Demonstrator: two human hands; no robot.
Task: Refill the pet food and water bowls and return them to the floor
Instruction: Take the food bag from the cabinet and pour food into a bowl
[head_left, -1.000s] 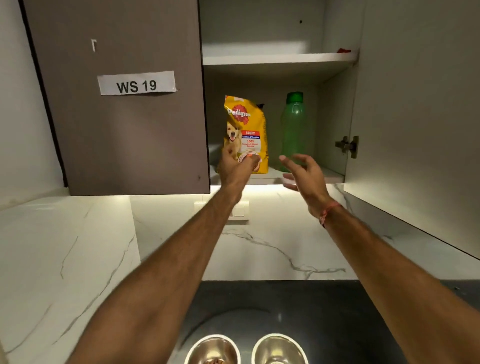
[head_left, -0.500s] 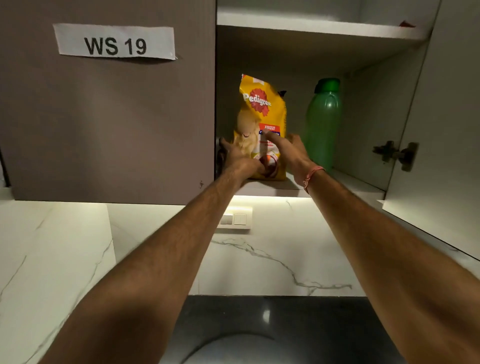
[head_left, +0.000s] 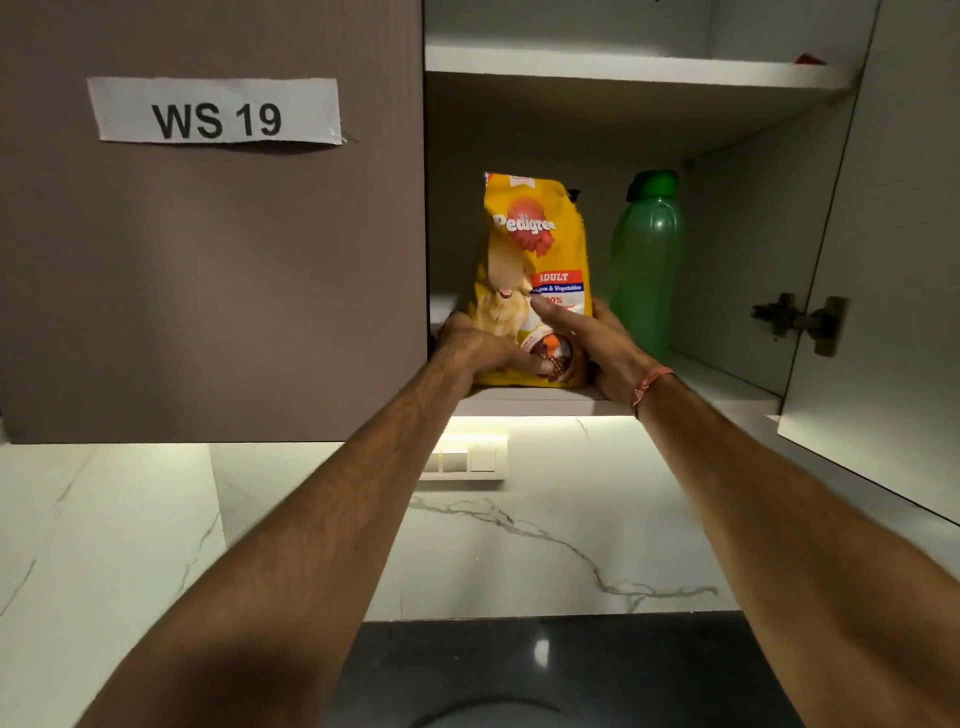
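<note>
Two bare arms reach up into an open wall cupboard. On its lower shelf (head_left: 524, 401) stands a yellow bag of dog food (head_left: 537, 260), upright, near the front edge. The left hand (head_left: 480, 349) wraps the bag's lower left corner, thumb lying across the front. The right hand (head_left: 592, 340) clasps the lower right side, thumb pressed on the printed face and fingers curled round behind (a red thread circles that wrist). So both hands are closed on the bag, low down.

Just to the right, not touching the bag, stands a green plastic bottle (head_left: 647, 260) with a green cap. The cupboard door (head_left: 208, 260) on the left is shut and carries a paper label (head_left: 215, 110) reading "WS 19".

The bag looks soft and crinkly, with a glossy skin that could slip, and its loose contents would likely shift and sag when lifted. Holding it low with both hands, near the base, seems the sound grip; the thin top would probably fold over. The pet bowls are not in view.
</note>
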